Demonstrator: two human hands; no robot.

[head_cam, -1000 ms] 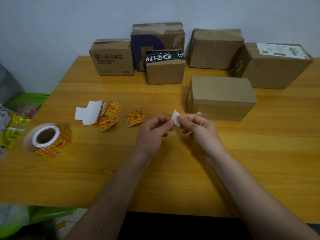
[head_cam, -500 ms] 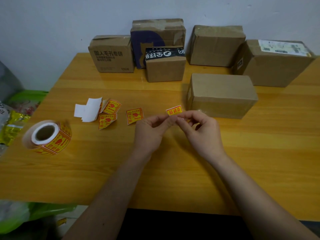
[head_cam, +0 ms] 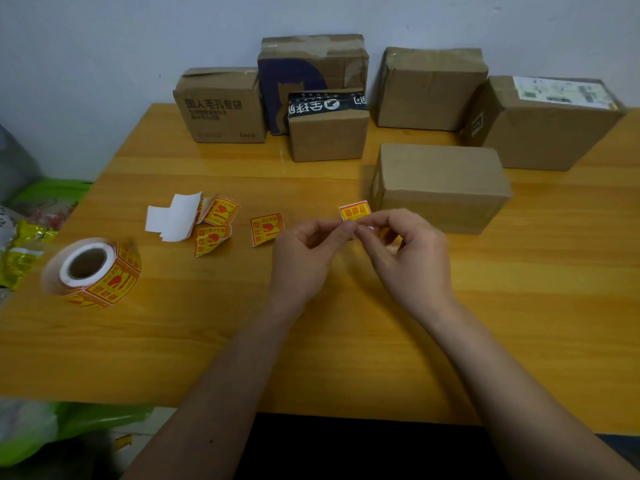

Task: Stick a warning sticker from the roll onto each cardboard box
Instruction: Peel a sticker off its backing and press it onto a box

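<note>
Sitting at the left of the wooden table, the sticker roll lies on its side; my left hand and right hand pinch one warning sticker together, just beside the nearest cardboard box.

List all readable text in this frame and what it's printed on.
"国人毛孔专研": left cardboard box, front face.
"RNW": same box, lower right corner.
"易碎品": sticker pinched by the left hand and right hand.
Black tape on the small box: white characters upside down, not reliably readable.
Shipping label on the right box: too small.
Roll and loose stickers: print blurred or turned, not readable.
</note>
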